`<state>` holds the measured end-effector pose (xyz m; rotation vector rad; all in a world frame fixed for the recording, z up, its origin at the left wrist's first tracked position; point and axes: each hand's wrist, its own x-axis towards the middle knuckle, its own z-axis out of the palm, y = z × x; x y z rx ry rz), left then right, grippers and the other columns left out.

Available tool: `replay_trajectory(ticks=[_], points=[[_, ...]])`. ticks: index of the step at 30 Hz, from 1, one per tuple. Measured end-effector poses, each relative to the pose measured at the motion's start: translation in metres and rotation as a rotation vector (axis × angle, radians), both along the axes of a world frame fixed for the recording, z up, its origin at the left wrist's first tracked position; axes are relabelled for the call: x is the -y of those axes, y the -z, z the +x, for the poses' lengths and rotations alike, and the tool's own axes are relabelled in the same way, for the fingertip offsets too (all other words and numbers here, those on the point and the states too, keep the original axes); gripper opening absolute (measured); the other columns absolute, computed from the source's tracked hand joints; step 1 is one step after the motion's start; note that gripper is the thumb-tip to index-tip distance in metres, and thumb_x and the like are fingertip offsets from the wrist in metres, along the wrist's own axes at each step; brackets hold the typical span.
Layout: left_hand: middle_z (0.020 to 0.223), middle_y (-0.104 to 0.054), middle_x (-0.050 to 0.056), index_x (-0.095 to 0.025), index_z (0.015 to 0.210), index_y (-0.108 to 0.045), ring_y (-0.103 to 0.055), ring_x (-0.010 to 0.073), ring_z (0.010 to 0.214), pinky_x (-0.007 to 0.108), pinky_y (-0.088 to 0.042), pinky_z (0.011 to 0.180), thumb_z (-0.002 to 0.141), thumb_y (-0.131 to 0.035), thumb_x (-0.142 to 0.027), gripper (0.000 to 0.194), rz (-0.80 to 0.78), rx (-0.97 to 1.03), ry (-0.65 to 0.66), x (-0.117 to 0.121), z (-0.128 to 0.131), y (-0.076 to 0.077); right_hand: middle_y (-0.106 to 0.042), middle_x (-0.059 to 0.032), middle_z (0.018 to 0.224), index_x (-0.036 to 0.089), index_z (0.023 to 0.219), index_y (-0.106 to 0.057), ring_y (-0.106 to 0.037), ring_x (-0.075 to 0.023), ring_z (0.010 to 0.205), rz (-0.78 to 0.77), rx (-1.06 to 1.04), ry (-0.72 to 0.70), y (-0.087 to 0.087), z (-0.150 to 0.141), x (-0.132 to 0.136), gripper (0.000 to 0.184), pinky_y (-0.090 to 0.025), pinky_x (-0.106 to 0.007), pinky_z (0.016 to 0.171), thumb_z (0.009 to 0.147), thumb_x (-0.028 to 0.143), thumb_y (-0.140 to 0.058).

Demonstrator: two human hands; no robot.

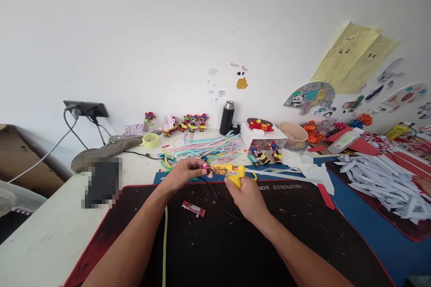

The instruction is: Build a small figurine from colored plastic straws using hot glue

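Note:
My right hand (247,195) grips the handle of a yellow hot glue gun (237,171), whose nozzle points left. At the nozzle's tip, my left hand (186,172) pinches a small pink piece (205,167); its exact kind is too small to make out, and the fingers partly cover it. Both hands are above the far part of a black desk mat (215,251). A pink lighter (193,209) lies on the mat below them. Beside it, a pale green pipe cleaner (164,242) stretches toward the near edge. The gun's black cord curves over the mat.
Behind my hands lies a heap of pastel pipe cleaners (222,143). Several small figures (193,123), a black thermos (227,119) and a white box (262,136) stand along the wall. White paper strips (384,188) are piled at right, with another person's hand (422,184) beside them.

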<state>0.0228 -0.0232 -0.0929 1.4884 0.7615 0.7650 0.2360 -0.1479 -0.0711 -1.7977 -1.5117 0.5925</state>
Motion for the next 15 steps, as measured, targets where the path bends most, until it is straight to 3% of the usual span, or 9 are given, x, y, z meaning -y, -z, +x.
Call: replay_trajectory(ticks=[15], points=[[0.09, -0.081, 0.006, -0.019, 0.09, -0.081, -0.07, 0.0251, 0.089, 0.036, -0.05, 0.091, 0.069, -0.089, -0.05, 0.039, 0.001, -0.028, 0.018, -0.0006, -0.0002, 0.0025, -0.054, 0.0005, 0.045, 0.018, 0.075, -0.069, -0.056, -0.0179, 0.045, -0.035, 0.008, 0.011, -0.0025, -0.001, -0.0005, 0.037, -0.038, -0.026, 0.052, 0.099, 0.044, -0.056]])
